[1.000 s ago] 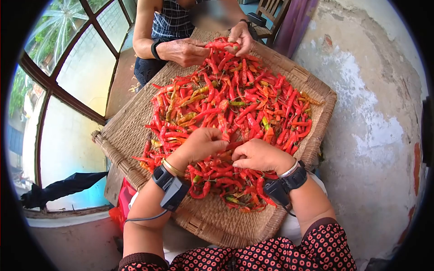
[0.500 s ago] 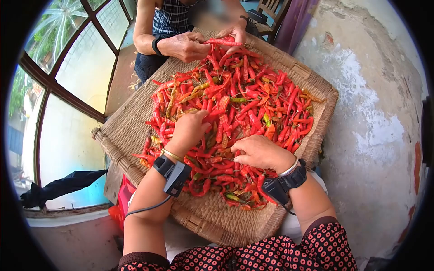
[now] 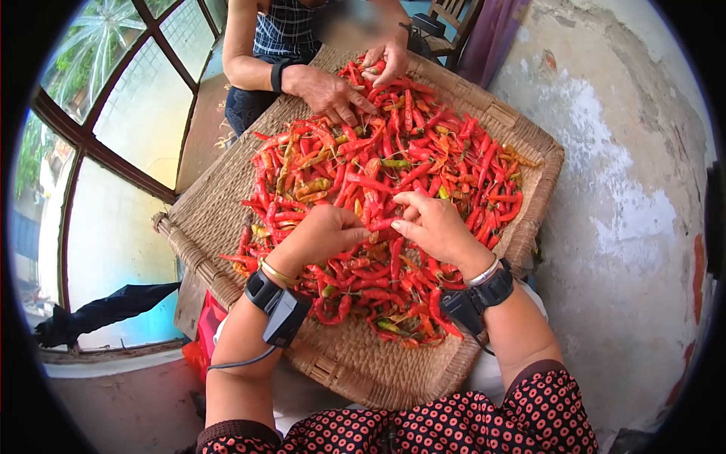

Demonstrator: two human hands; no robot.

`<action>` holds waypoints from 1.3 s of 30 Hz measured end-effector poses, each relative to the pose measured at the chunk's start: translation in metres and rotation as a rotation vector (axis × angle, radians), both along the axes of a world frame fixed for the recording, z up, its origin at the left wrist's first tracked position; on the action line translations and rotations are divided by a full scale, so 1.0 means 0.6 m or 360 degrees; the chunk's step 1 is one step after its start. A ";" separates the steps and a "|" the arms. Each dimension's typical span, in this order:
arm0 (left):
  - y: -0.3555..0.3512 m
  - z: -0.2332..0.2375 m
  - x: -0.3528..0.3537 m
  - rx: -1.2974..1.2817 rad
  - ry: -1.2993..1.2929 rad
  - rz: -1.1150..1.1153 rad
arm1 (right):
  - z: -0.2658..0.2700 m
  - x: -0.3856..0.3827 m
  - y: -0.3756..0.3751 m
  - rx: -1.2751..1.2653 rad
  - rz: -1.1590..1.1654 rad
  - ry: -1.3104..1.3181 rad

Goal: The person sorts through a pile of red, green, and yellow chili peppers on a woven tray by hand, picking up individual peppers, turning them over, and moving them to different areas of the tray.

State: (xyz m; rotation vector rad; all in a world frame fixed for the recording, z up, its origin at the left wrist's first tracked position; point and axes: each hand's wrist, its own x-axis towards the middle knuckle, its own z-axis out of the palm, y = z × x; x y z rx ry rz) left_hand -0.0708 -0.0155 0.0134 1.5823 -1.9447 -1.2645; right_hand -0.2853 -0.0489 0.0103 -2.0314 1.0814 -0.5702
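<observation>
A red chili pepper [image 3: 383,224] stretches between my two hands over the heap. My left hand [image 3: 324,234] is closed, pinching one end of it. My right hand [image 3: 437,228] has its thumb at the other end, fingers curled; the exact grip there is partly hidden. Below and around both hands spreads a thick layer of red chili peppers [image 3: 484,163], with a few green, yellow and wrinkled ones among them. They lie on a large woven tray [image 3: 204,219] with a raised rim.
Across the tray sits another person, whose hands [image 3: 325,92] touch the peppers at the far edge. A window [image 3: 140,144] and a dark folded umbrella [image 3: 113,310] are on the left. A worn plaster wall [image 3: 605,227] borders the right, and a wooden chair [image 3: 457,26] stands behind.
My left hand has come down and right, my right hand up, so they meet at one pepper. The other person's hands have lowered from a raised pepper to the heap.
</observation>
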 end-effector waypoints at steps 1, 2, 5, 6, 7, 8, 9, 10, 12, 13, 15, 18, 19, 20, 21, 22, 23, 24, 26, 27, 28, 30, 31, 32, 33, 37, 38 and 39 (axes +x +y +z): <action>0.004 -0.003 0.000 0.0000 0.0000 0.0000 | 0.000 0.000 -0.001 0.0000 0.0000 0.0000; 0.009 -0.006 -0.001 0.0065 0.0099 -0.0047 | 0.000 0.000 -0.002 0.0314 0.0013 -0.0142; 0.010 -0.008 0.001 0.0177 0.0199 -0.0082 | 0.003 -0.001 -0.002 0.0712 0.0146 -0.0174; 0.009 -0.007 0.002 0.0225 0.0200 -0.0072 | 0.005 -0.001 -0.001 0.0793 0.0264 -0.0065; 0.008 -0.005 0.002 0.0227 0.0200 -0.0073 | 0.011 0.001 0.002 0.0781 0.0338 -0.0038; 0.006 0.000 0.001 0.0261 0.0175 -0.0064 | 0.013 0.001 0.003 0.0783 0.0337 -0.0037; 0.005 0.005 0.001 0.0293 0.0149 -0.0054 | 0.014 0.000 0.004 0.0755 0.0309 -0.0027; 0.005 0.010 0.001 0.0293 0.0149 -0.0052 | 0.015 0.000 0.004 0.0728 0.0283 -0.0016; 0.004 0.019 0.001 0.0299 0.0081 -0.0041 | 0.013 -0.002 0.001 0.0735 0.0144 -0.0177; 0.002 0.016 0.006 0.0301 0.0082 -0.0041 | 0.013 -0.004 -0.002 0.0738 -0.0001 -0.0337; -0.003 0.009 0.022 0.0080 0.0018 0.0036 | 0.000 -0.011 -0.011 0.0670 -0.0085 -0.0379; -0.014 0.020 0.029 0.0143 0.0192 0.0566 | -0.010 -0.013 -0.017 0.0568 -0.0162 -0.0274; -0.023 0.003 0.036 0.0094 0.0699 0.0683 | -0.014 -0.009 -0.015 0.0221 -0.0046 -0.0113; -0.027 -0.002 0.031 0.0096 0.0698 0.0684 | -0.016 -0.005 -0.012 -0.0125 0.0071 0.0049; -0.031 -0.003 0.019 -0.0096 0.0918 0.0820 | -0.016 0.000 -0.009 -0.0078 0.0175 0.0121; -0.033 -0.005 0.012 -0.0292 0.1137 0.0954 | -0.015 0.006 -0.005 -0.0078 0.0178 0.0122; -0.039 -0.032 0.018 -0.0377 0.1096 0.0861 | -0.015 0.012 0.001 -0.0178 0.0223 0.0142; -0.037 -0.031 0.017 -0.0375 0.1097 0.0862 | -0.015 0.014 0.003 -0.0278 0.0266 0.0161; -0.029 -0.029 0.012 -0.0141 0.0413 0.0484 | -0.019 0.016 -0.003 -0.0098 0.0325 0.0177; -0.028 -0.036 0.006 -0.0229 0.0299 0.0312 | -0.028 0.017 -0.007 -0.0100 0.0380 0.0149; -0.025 -0.042 0.000 -0.0228 0.0298 0.0311 | -0.036 0.018 -0.011 -0.0102 0.0435 0.0121; -0.020 -0.046 -0.012 -0.0610 0.0136 0.0078 | -0.051 0.023 -0.017 -0.0199 0.0497 0.0062; -0.017 -0.040 -0.016 -0.0585 0.0072 0.0074 | -0.054 0.024 -0.020 -0.0298 0.0560 0.0004; -0.017 -0.033 -0.018 -0.0583 0.0069 0.0066 | -0.054 0.022 -0.023 -0.0297 0.0553 0.0000; -0.016 -0.026 -0.019 -0.0578 -0.0029 0.0103 | -0.051 0.022 -0.026 -0.0216 0.0538 -0.0082; -0.010 -0.011 -0.025 -0.0584 0.0111 0.0234 | -0.017 0.020 -0.019 0.0198 0.0425 -0.0633; -0.012 -0.021 -0.023 -0.0584 0.0110 0.0234 | -0.006 0.018 -0.017 0.0559 0.0375 -0.0960; -0.016 -0.034 -0.023 -0.0843 0.0143 0.0089 | 0.010 0.012 -0.012 0.0722 0.0381 -0.1112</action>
